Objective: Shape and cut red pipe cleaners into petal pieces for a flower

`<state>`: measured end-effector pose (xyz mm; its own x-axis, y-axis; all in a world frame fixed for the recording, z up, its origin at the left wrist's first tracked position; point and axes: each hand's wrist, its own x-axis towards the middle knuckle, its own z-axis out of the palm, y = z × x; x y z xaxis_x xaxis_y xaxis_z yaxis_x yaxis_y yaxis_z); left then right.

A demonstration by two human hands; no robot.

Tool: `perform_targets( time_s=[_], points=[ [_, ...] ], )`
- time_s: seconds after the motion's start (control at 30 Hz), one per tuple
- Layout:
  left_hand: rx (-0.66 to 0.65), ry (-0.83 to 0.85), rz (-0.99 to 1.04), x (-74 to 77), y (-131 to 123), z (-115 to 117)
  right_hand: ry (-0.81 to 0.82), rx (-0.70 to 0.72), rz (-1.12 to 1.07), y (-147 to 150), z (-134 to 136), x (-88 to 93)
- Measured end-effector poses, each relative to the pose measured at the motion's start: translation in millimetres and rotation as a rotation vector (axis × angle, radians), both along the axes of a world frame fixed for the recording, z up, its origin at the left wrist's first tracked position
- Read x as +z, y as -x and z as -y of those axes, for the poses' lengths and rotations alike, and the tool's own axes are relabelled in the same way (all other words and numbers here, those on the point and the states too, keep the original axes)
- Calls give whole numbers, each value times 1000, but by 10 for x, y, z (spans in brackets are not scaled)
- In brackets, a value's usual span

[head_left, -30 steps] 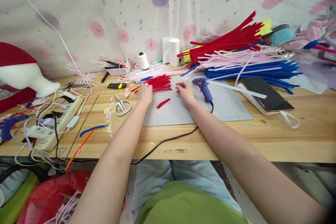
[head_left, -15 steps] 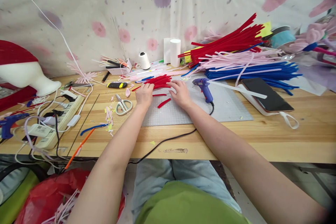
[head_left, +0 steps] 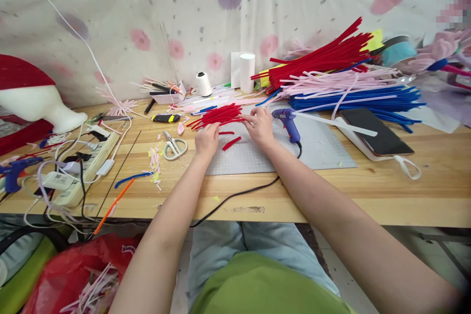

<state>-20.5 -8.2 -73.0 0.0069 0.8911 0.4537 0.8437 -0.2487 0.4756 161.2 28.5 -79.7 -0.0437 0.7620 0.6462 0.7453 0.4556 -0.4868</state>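
My left hand (head_left: 207, 141) is closed at the near edge of a pile of short red pipe cleaners (head_left: 221, 114), its fingertips pinching one end of a single red pipe cleaner (head_left: 231, 121). At that piece's other end, the thumb and fingers of my right hand (head_left: 260, 128) are closed on it. Two loose red pieces, one of them a bent red piece (head_left: 231, 143), lie between my hands on the grey cutting mat (head_left: 320, 152). A blue glue gun (head_left: 288, 123) rests just right of my right hand.
Scissors (head_left: 175, 148) and a utility knife (head_left: 165, 118) lie on the left. Bundles of red (head_left: 320, 59), pink and blue pipe cleaners are stacked at the back right, near a phone (head_left: 377, 131). A power strip (head_left: 88, 167) with cables sits far left. The glue gun's black cord (head_left: 235, 196) crosses the front.
My hands have drawn back slightly from the red pile, uncovering more of it. A single red pipe cleaner now stretches between my fingertips. The view has shifted a little.
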Motion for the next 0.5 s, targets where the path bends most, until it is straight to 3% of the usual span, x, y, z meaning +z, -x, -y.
perform_targets(
  time_s=[0.1,0.2,0.27,0.37,0.5],
  points=[
    [-46,212,409,26,-65,-21,215,148,-62,-5,-20,64],
    [-94,455,851,71,-164,19,507,464,-236,-28,-5,116],
    [-122,568,1038,100,-208,78,630,662,-344,-61,27,136],
    [-171,686,1157,115,-218,171,770,841,-444,-115,69,144],
    [-246,798,1169,86,-182,238,819,879,-580,-129,64,122]
  ],
)
